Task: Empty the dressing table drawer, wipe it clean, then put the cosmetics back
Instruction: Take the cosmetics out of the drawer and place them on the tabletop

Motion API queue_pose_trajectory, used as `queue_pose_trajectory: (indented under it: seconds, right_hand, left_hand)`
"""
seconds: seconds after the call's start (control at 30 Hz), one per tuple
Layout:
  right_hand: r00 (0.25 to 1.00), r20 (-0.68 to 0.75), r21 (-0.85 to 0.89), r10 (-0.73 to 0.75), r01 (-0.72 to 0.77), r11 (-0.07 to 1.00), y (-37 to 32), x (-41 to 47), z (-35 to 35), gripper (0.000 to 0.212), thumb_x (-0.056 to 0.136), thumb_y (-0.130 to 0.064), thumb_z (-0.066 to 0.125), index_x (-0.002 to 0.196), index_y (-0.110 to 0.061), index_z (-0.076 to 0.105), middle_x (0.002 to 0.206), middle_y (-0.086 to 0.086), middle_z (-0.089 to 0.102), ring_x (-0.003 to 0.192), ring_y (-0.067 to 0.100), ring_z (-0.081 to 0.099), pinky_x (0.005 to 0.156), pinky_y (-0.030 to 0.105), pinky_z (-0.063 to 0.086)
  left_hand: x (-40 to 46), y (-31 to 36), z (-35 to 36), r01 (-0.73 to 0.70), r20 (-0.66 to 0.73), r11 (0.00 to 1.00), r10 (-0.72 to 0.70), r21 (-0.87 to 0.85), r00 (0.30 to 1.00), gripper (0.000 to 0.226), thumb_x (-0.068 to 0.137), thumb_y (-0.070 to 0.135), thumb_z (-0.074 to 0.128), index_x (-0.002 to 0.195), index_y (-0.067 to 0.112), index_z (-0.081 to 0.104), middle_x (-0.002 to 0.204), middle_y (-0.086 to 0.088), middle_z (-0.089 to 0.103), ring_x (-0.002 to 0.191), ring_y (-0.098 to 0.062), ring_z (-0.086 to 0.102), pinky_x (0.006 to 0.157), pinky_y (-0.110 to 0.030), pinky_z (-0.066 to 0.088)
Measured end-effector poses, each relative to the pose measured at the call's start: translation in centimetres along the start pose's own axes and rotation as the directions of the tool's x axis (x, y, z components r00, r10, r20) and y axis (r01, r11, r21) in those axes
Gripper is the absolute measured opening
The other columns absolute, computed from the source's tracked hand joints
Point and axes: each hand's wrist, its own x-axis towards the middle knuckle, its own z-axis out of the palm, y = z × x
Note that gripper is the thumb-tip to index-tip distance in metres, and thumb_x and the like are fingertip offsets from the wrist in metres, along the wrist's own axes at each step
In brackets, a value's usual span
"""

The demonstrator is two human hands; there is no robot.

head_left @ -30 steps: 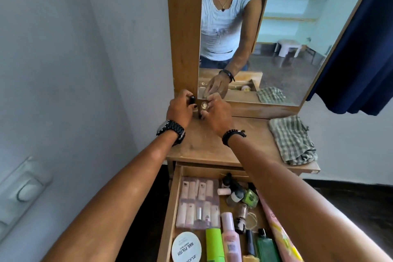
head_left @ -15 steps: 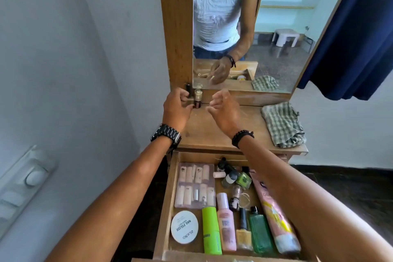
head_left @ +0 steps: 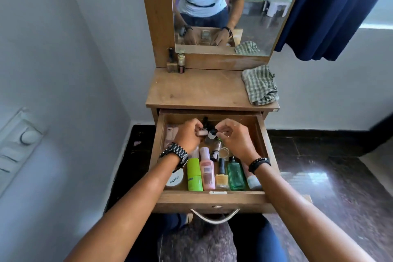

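The wooden drawer (head_left: 212, 199) of the dressing table is pulled out and holds several cosmetics. Both my hands are inside its back part. My left hand (head_left: 188, 134) is closed around a small pink tube (head_left: 202, 133). My right hand (head_left: 235, 137) pinches a small black-capped bottle (head_left: 211, 134) with thumb and forefinger. Along the front lie a white round tin (head_left: 174, 178), a green tube (head_left: 194, 174), a pink bottle (head_left: 206, 171), a yellow nail polish (head_left: 221, 177) and a green bottle (head_left: 236, 174). My left hand hides most of a clear case at the back left.
Two small bottles (head_left: 176, 62) stand at the back left of the tabletop (head_left: 197, 89), under the mirror (head_left: 223, 6). A checked cloth (head_left: 260, 85) lies at its right edge. A blue curtain (head_left: 331, 10) hangs to the right. A white wall is close on the left.
Both hands have left the two small bottles on the tabletop and come down into the drawer, where they now grip a pink tube and a small bottle. The view has tilted downward.
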Motion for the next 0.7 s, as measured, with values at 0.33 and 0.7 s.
queue_pose_trajectory:
  seconds: [0.33, 0.7]
  right_hand:
    - [0.992, 0.119, -0.178, -0.037, 0.058, 0.982, 0.5, -0.2, 1.1, 0.018, 0.085, -0.013, 0.065, 0.103, -0.013, 0.061, 0.094, -0.004, 0.06, 0.083, 0.011, 0.056, 0.069, 0.016, 0.043]
    - [0.999, -0.034, 0.105, 0.039, -0.036, 0.994, -0.8, -0.1, -0.4, 0.023, 0.081, -0.013, 0.071, 0.104, -0.016, 0.065, 0.092, -0.004, 0.068, 0.084, 0.002, 0.063, 0.074, 0.008, 0.049]
  left_hand:
    - [0.7, -0.5, 1.3, -0.161, 0.065, 0.925, 0.147, 0.345, 0.987, 0.031, 0.081, -0.005, 0.048, 0.107, 0.011, 0.057, 0.108, -0.011, 0.064, 0.1, -0.031, 0.059, 0.08, -0.039, 0.05]
    - [0.2, 1.3, -2.4, -0.187, -0.138, 0.976, 0.201, 0.112, 0.97, 0.022, 0.082, 0.001, 0.06, 0.102, 0.009, 0.064, 0.105, -0.006, 0.066, 0.096, -0.019, 0.062, 0.083, -0.021, 0.046]
